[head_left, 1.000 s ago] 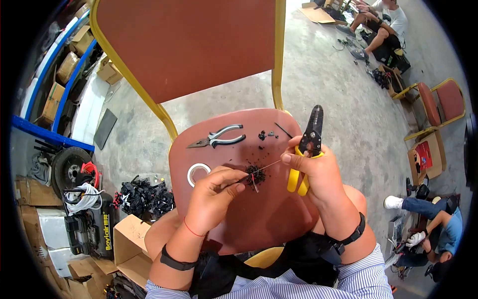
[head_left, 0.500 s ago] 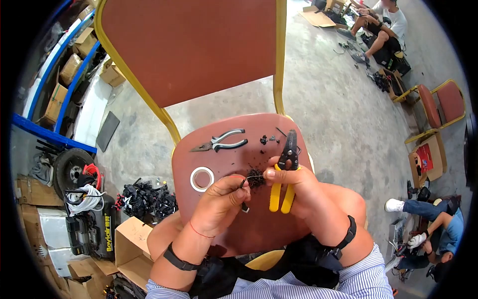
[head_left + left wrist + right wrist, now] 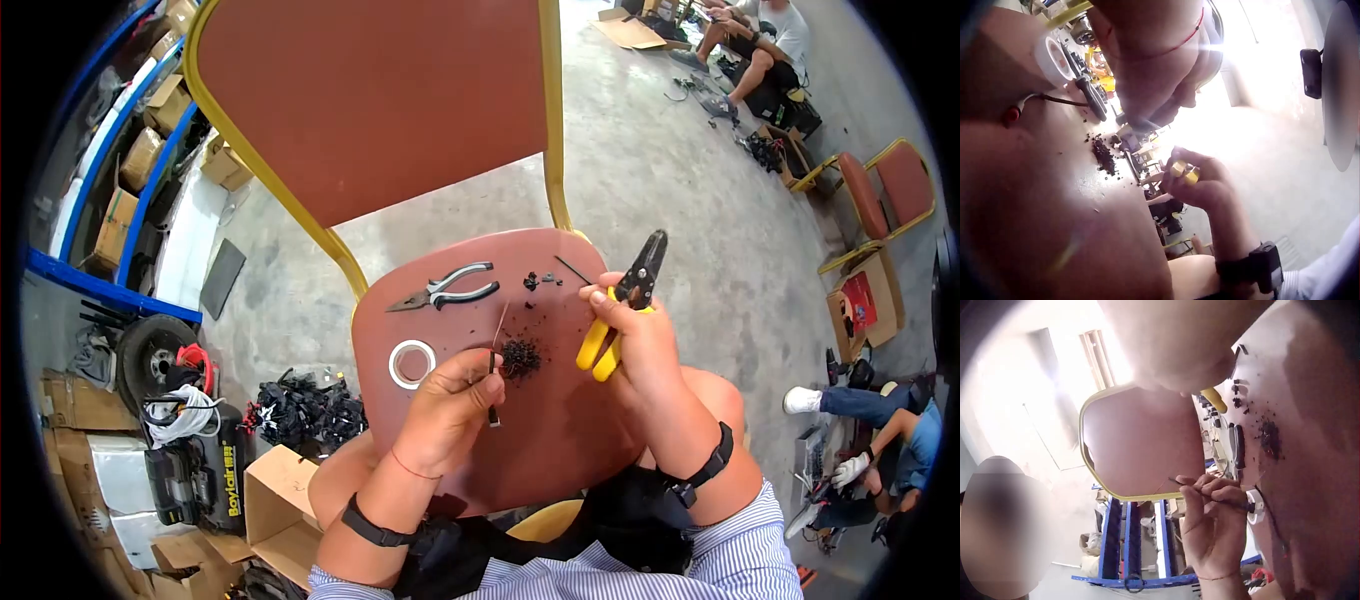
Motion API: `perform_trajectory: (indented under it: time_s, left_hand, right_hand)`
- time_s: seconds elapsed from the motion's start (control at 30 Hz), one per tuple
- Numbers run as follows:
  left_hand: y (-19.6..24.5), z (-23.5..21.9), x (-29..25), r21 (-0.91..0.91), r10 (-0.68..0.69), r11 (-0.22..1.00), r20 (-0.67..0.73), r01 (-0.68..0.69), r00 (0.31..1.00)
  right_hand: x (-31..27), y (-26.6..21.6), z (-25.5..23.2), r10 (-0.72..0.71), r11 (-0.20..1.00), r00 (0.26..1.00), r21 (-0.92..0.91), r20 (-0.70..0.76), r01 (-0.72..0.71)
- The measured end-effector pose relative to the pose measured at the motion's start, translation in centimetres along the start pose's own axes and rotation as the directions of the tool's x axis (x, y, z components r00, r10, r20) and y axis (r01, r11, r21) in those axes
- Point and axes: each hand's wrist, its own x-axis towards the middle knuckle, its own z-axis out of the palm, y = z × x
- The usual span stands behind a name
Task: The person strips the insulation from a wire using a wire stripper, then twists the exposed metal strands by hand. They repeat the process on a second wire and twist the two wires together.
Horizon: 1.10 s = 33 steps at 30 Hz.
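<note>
My left hand (image 3: 450,405) pinches a thin black cable (image 3: 1229,501) between thumb and fingers. Fine bare-looking wire (image 3: 502,322) sticks up from the cable's far end, over the chair seat (image 3: 560,440). To the right, my right hand (image 3: 640,335) holds yellow-handled wire strippers (image 3: 640,275), their black head pointing up and away. In the left wrist view, the yellow handle ends (image 3: 1191,175) poke out of that hand's grip. Between the hands, a pile of small black bits (image 3: 520,358) lies on the seat.
Grey-and-black pliers (image 3: 440,290) and a white tape roll (image 3: 393,362) lie on the seat's left side. Black scraps (image 3: 532,281) and a thin dark rod (image 3: 572,269) lie toward the back. A cardboard box (image 3: 280,500) stands on the floor at left.
Earlier the wire stretched between both hands. Now the right hand with the wire strippers has moved off to the right, and the wire points upward from the left hand alone.
</note>
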Motion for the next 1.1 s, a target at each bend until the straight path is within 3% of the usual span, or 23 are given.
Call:
perform_trajectory:
  time_s: [0.03,0.13,0.17,0.3,0.4,0.5,0.53,0.6,0.63,0.73,0.8,0.93,1.1]
  left_hand:
    - [0.0,0.2,0.0,-0.002,0.019,1.000,-0.012,-0.019,1.000]
    - [0.0,0.6,0.1,0.013,0.042,0.999,-0.032,-0.042,0.999]
    - [0.0,0.7,0.1,0.032,0.052,0.998,-0.036,-0.050,0.998]
    - [-0.2,1.1,0.2,0.112,0.092,0.990,-0.076,-0.084,0.993]
    - [-0.2,1.3,0.2,0.134,0.125,0.985,-0.093,-0.112,0.988]
    - [-0.1,1.1,0.1,0.140,0.110,0.986,-0.128,-0.091,0.986]
    - [-0.1,1.0,0.0,0.143,0.097,0.987,-0.145,-0.077,0.985]
    - [0.0,1.1,0.0,0.152,0.104,0.985,-0.179,-0.077,0.978]
    - [0.1,1.1,0.0,0.157,0.107,0.985,-0.197,-0.076,0.975]
    - [0.5,1.5,0.0,0.201,0.150,0.974,-0.207,-0.108,0.967]
    - [1.2,2.2,-0.1,0.359,0.209,0.926,-0.235,-0.115,0.949]
    - [2.2,2.8,-0.6,0.688,0.294,0.717,-0.153,-0.112,0.944]
    - [2.1,2.3,-1.2,0.671,0.250,0.736,-0.147,-0.090,0.957]
  right_hand:
    - [-0.3,-0.2,0.3,-0.106,0.988,0.994,-0.112,0.008,0.106]
    - [-2.0,-1.4,1.1,-0.178,0.822,0.932,-0.474,0.316,0.317]
    - [-2.5,-0.7,1.4,-0.138,0.890,0.925,-0.365,0.353,0.272]
    - [-3.5,1.1,1.6,-0.197,0.750,0.807,-0.445,0.556,0.489]
    - [-3.6,1.4,1.8,-0.232,0.770,0.816,-0.412,0.530,0.487]
    - [-2.9,1.2,1.9,-0.067,0.866,0.910,-0.430,0.409,0.257]
    - [-2.5,0.9,1.6,0.090,0.905,0.935,-0.419,0.344,0.067]
    - [-1.8,0.2,1.1,0.410,0.879,0.883,-0.357,0.228,-0.316]
    - [-2.1,0.1,1.4,0.473,0.840,0.865,-0.381,0.166,-0.386]
    - [-2.0,1.3,0.7,0.521,0.780,0.810,-0.535,0.269,-0.325]
    - [-2.5,1.0,1.1,0.563,0.740,0.781,-0.586,0.271,-0.331]
    - [-3.0,0.5,1.8,0.612,0.678,0.737,-0.669,0.286,-0.304]
    - [-3.4,0.7,1.5,0.616,0.694,0.720,-0.652,0.319,-0.304]
